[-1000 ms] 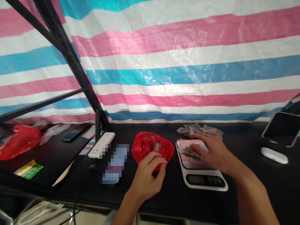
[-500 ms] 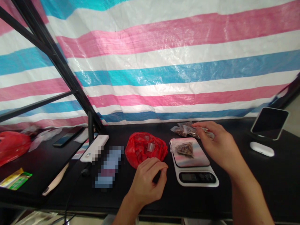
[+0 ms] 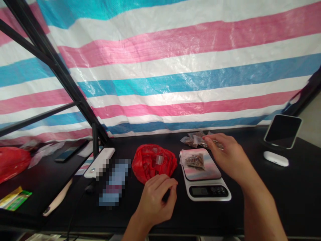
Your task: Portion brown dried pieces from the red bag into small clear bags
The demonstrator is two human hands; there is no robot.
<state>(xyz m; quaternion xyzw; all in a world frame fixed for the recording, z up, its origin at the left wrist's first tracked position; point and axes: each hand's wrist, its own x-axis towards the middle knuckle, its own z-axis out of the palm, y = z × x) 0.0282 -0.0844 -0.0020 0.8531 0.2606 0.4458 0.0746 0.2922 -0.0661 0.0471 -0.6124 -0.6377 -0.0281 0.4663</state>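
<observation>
Striped sheeting (image 3: 175, 53) backs a black desk (image 3: 296, 194).
One packet (image 3: 197, 161) lies on the scale (image 3: 212, 172); right hand (image 3: 222, 149) touches packets (image 3: 192, 140) behind, grip unclear; left hand (image 3: 157, 197), loosely closed, by red bag (image 3: 169, 165).

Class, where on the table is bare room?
Bare: in front of the scale, between the left hand and right forearm; also between that forearm and the white case. Crowded: pouches and right hand at the scale's far edge.

Glare on striped sheeting (image 3: 180, 75) — dim desk (image 3: 205, 217); slight blur
</observation>
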